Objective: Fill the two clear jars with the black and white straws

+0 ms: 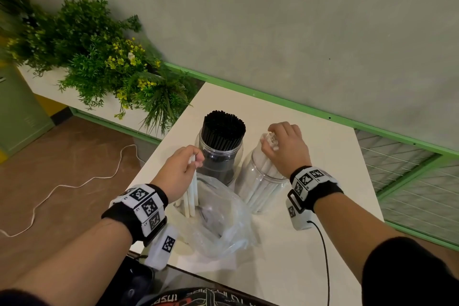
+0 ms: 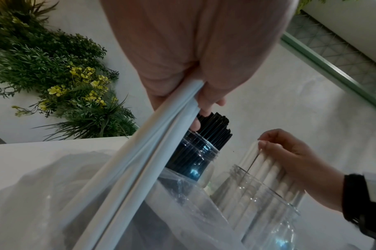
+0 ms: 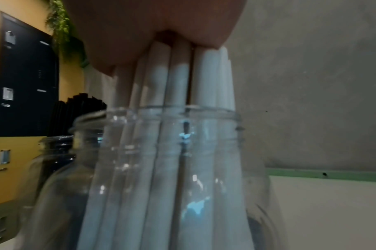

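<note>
A: Far left, the left hand (image 1: 182, 171) pinches a few white straws (image 1: 191, 194), their lower ends in the clear plastic bag (image 1: 223, 218) on the table (image 1: 323, 156)

B: Middle?

A: One clear jar (image 1: 219, 156), packed with black straws (image 1: 223, 126). Looks done

B: Right?

A: The right hand (image 1: 285, 146), fingers curled round a white bundle (image 3: 178, 81), holds it in the second jar (image 1: 263, 181)

B: Step?

A: Filling the white jar. Likely next: release the bundle, then lift the left straws clear of the bag into that mouth without snagging the rim
</note>
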